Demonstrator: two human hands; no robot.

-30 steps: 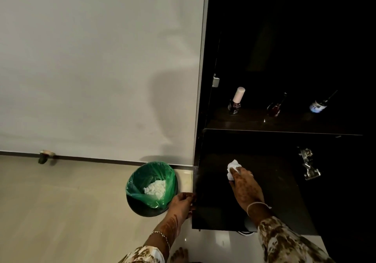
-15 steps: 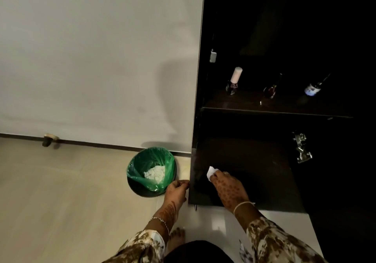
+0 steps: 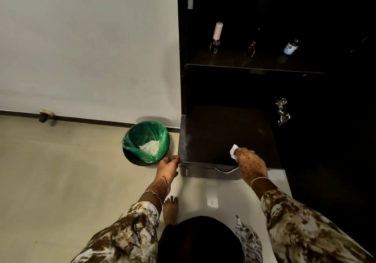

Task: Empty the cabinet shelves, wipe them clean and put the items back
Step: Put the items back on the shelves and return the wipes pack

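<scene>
The dark cabinet's lower pull-out surface (image 3: 213, 132) juts toward me, with a metal handle (image 3: 223, 170) on its front. My right hand (image 3: 251, 164) pinches a crumpled white tissue (image 3: 233, 151) and presses it on that surface near the front right. My left hand (image 3: 167, 165) grips the front left corner. On the shelf (image 3: 234, 61) above stand a pink-capped bottle (image 3: 216, 37), a small red bottle (image 3: 251, 48) and a dark bottle with a white label (image 3: 291, 47).
A black bin with a green liner (image 3: 145, 142) holding white tissues stands on the floor against the wall, just left of the cabinet. A metal hinge (image 3: 282, 110) sits on the cabinet's right side. A door stopper (image 3: 45, 115) is at the skirting. My bare foot (image 3: 169, 210) is below the left hand.
My right hand swept the tissue to the left front of the surface, then back to the right. The view tilted down, and the front handle has come into sight. My left hand stays at the corner.
</scene>
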